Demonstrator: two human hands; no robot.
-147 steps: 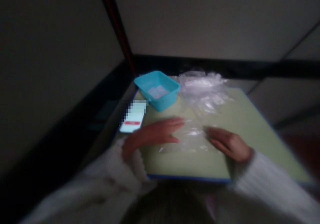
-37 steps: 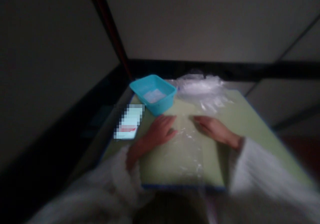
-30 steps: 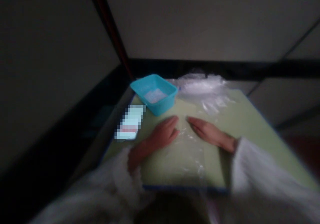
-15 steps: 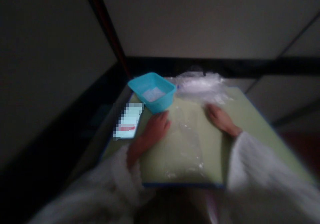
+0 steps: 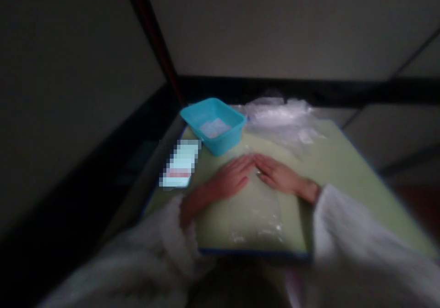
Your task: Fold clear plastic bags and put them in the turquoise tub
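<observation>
A clear plastic bag point(image 5: 256, 211) lies flat on the pale yellow-green tabletop point(image 5: 330, 161), its edges marked by a few shiny creases. Across its far part rests my left hand point(image 5: 233, 175), palm down with the fingers stretched out. My right hand point(image 5: 280, 175) lies flat on the bag from the other side. The fingertips of both hands meet near the middle. Neither hand grips anything. What lies under the palms is hidden.
Behind my left hand stands a turquoise plastic basket point(image 5: 227, 142) with whitish contents. A phone point(image 5: 180, 163) with a lit, blurred screen lies at the left edge. Crumpled clear plastic bags point(image 5: 282, 115) are heaped at the back, by the wall.
Both hands have moved inward from the two sides of the clear bag and now lie on it with their fingertips together. The view has shifted slightly.
</observation>
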